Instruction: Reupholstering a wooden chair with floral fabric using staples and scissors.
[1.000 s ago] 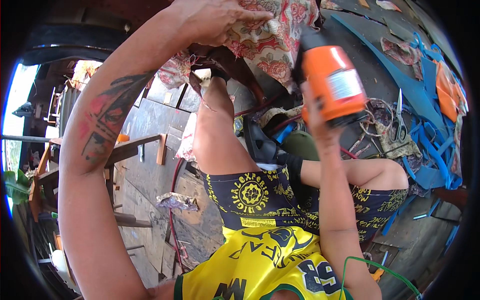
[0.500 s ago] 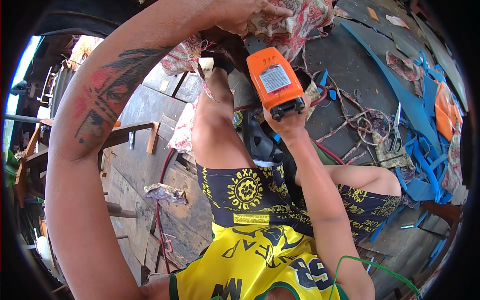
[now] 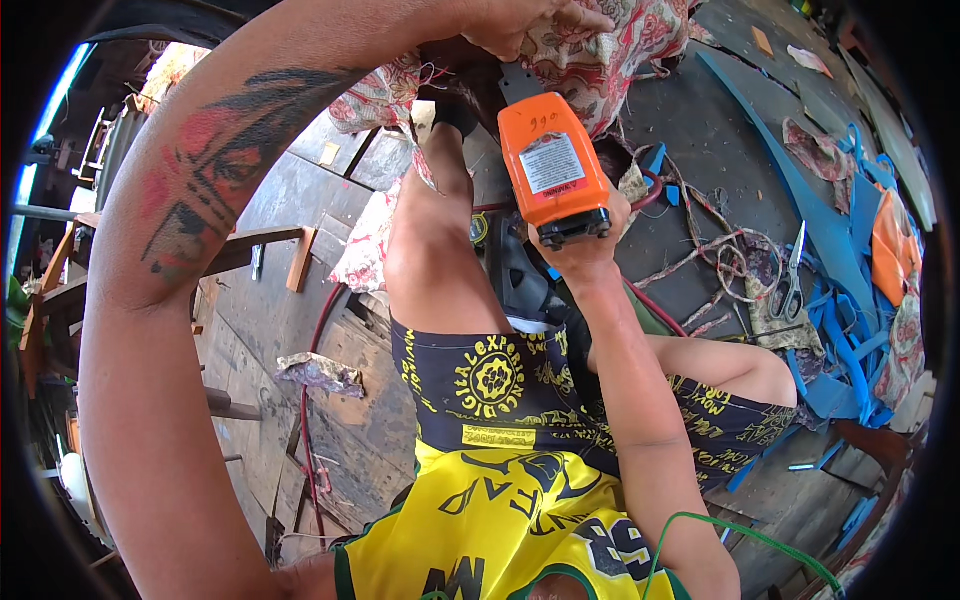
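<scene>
My right hand [image 3: 583,250] is wrapped round an orange staple gun [image 3: 553,160] with a white label on its body. Its metal nose points away from me, close to a red-and-cream floral fabric [image 3: 580,60] at the top of the view. Over the near edge of that fabric, my left hand [image 3: 520,28] is closed, with fingers bent over it and partly cut off by the frame. Where the nose meets the work, dark shadow hides the contact.
Blue foam-like scraps [image 3: 845,320] and scissors [image 3: 793,280] lie on the right. A red hose [image 3: 307,430] runs over the plank floor. Twisted fabric strips [image 3: 735,245] lie beside an orange cloth piece [image 3: 893,230]. Wooden frame parts [image 3: 265,240] stand on the left.
Both hands, the fabric and the staple gun appear slightly further right in the view. The staple gun has turned a little more upright. Both holds are kept.
</scene>
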{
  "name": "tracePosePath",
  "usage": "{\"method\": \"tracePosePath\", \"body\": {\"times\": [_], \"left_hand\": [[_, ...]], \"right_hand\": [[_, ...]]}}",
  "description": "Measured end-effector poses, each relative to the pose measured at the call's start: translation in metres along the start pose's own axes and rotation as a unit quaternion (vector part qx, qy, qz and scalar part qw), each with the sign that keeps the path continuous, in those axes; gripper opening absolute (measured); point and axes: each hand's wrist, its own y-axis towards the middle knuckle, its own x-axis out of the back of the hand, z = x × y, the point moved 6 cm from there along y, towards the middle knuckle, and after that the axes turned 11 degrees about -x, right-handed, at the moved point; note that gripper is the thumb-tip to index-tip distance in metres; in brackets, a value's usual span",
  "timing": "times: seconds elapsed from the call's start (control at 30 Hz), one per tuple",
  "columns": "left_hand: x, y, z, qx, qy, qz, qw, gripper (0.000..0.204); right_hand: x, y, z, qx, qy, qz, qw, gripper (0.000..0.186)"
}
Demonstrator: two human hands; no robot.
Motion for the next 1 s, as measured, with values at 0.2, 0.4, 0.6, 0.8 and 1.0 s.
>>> {"method": "tracePosePath", "body": {"times": [0.2,0.4,0.6,0.8,1.0], "left_hand": [[-0.003,0.000,-0.002,0.008,0.028,0.004,1.000,0.073],[-0.002,-0.003,-0.007,0.004,0.040,-0.035,0.999,0.069],[-0.009,0.007,0.002,0.005,0.030,-0.002,1.000,0.070],[-0.006,-0.003,-0.006,0.004,0.038,-0.025,0.999,0.074],[-0.011,0.008,-0.002,-0.003,0.022,-0.021,1.000,0.077]], "right_hand": [[0.000,-0.003,-0.001,0.021,-0.047,0.000,0.999,0.047],[0.005,-0.005,-0.015,-0.003,-0.072,0.038,0.997,0.053],[0.003,-0.005,-0.025,-0.017,-0.078,0.039,0.996,0.057],[0.004,-0.004,-0.025,-0.036,-0.068,0.052,0.996,0.060],[0.013,-0.008,-0.036,-0.054,-0.066,0.060,0.995,0.061]]}}
